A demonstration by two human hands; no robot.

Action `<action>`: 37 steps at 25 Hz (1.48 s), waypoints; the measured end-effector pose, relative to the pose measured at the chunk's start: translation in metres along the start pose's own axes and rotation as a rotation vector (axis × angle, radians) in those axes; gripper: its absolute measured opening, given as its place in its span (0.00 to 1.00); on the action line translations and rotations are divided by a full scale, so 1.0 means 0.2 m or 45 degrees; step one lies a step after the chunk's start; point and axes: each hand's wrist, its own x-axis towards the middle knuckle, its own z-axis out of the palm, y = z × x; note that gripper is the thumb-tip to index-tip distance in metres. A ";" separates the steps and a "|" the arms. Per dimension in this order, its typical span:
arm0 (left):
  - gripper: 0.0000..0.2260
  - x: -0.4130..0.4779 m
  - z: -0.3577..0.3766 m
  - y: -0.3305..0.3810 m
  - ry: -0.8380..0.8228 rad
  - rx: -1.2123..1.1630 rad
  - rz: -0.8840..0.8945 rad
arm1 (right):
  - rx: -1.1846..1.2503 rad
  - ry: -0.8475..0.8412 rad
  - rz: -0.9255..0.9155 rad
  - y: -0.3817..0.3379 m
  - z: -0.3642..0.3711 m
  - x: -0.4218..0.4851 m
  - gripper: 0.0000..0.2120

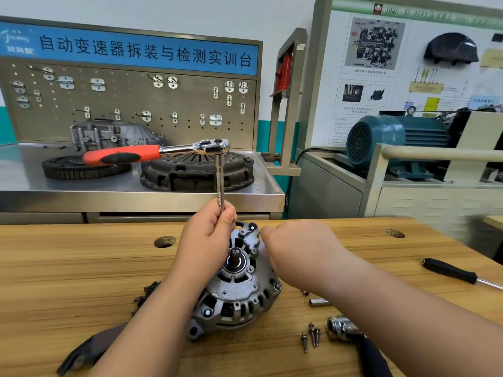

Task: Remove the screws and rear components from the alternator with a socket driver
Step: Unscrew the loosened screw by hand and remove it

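Observation:
A grey alternator lies rear-side up on the wooden bench. My left hand grips the lower part of a vertical chrome extension bar that stands over the alternator's far edge. On top of the bar sits a ratchet with a red and black handle pointing left. My right hand rests against the alternator's right side with its fingers curled down; what they touch is hidden. Three removed screws lie on the bench to the right.
A black-handled screwdriver lies at the right. A small socket and a second black-handled tool with a chrome head lie near the screws. A dark cover and black debris sit at the left. Clutch parts rest on the steel bench behind.

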 end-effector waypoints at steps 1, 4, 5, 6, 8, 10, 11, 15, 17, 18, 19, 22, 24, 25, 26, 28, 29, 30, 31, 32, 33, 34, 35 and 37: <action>0.15 0.00 0.00 0.00 0.000 0.003 -0.003 | 0.006 0.019 0.019 0.00 0.01 0.00 0.07; 0.15 0.00 0.00 0.00 -0.010 0.017 0.002 | -0.009 0.061 0.044 0.01 0.04 0.01 0.09; 0.15 0.00 0.00 0.00 -0.014 0.023 0.006 | -0.009 0.066 0.044 0.01 0.05 0.02 0.10; 0.15 0.00 0.00 0.00 -0.016 0.028 0.009 | -0.007 0.070 0.045 0.01 0.06 0.02 0.09; 0.15 -0.01 0.00 0.00 -0.016 0.033 0.009 | -0.011 0.076 0.041 0.01 0.07 0.02 0.08; 0.14 0.00 0.00 0.00 -0.019 0.041 0.006 | -0.015 0.071 0.024 0.01 0.06 0.02 0.06; 0.14 0.00 0.00 0.00 -0.021 0.040 0.008 | -0.016 0.058 0.014 0.01 0.06 0.01 0.05; 0.10 -0.01 0.01 0.00 -0.033 0.017 0.011 | -0.042 0.043 0.003 0.00 0.04 0.01 0.06; 0.11 -0.01 0.00 0.00 -0.033 0.026 0.010 | -0.063 0.054 0.047 -0.01 0.05 0.01 0.07; 0.13 -0.01 0.00 0.00 -0.031 0.039 0.011 | -0.072 0.041 0.065 -0.01 0.06 0.01 0.10; 0.14 -0.01 0.00 0.00 -0.031 0.051 0.012 | -0.078 0.019 0.069 -0.01 0.07 0.01 0.12; 0.14 -0.01 0.00 0.01 -0.031 0.072 0.014 | -0.066 0.014 0.051 0.00 0.09 0.02 0.11; 0.13 -0.01 0.00 0.02 -0.031 0.099 0.026 | -0.063 0.004 0.024 0.01 0.08 0.02 0.11; 0.12 -0.01 0.00 0.01 -0.032 0.112 0.032 | -0.059 -0.005 0.006 0.01 0.08 0.02 0.11; 0.12 -0.01 0.00 0.01 -0.032 0.118 0.036 | -0.056 -0.015 -0.016 0.01 0.07 0.02 0.11; 0.13 0.00 0.00 0.00 -0.035 0.094 0.035 | -0.061 -0.050 -0.071 0.02 0.04 0.03 0.13; 0.13 0.00 0.00 -0.01 -0.036 0.076 0.032 | -0.064 -0.068 -0.101 0.03 0.03 0.03 0.12; 0.13 0.00 -0.01 -0.01 -0.037 0.063 0.030 | -0.067 -0.080 -0.126 0.03 0.02 0.03 0.11; 0.13 0.00 -0.01 -0.01 -0.035 0.053 0.032 | -0.065 -0.087 -0.146 0.03 0.01 0.03 0.09; 0.13 0.00 -0.02 -0.01 -0.033 0.041 0.038 | -0.057 -0.088 -0.164 0.04 0.01 0.03 0.08; 0.11 0.01 -0.02 -0.01 -0.033 0.032 0.040 | -0.040 -0.084 -0.183 0.05 0.01 0.02 0.06; 0.10 0.01 -0.03 0.00 -0.033 0.027 0.033 | -0.009 -0.077 -0.195 0.06 0.02 0.02 0.06; 0.09 0.01 -0.04 0.00 -0.032 0.028 0.019 | 0.039 -0.070 -0.195 0.08 0.04 0.01 0.06; 0.13 0.02 -0.07 0.01 -0.034 0.026 -0.013 | 0.215 -0.049 -0.148 0.10 0.06 -0.02 0.09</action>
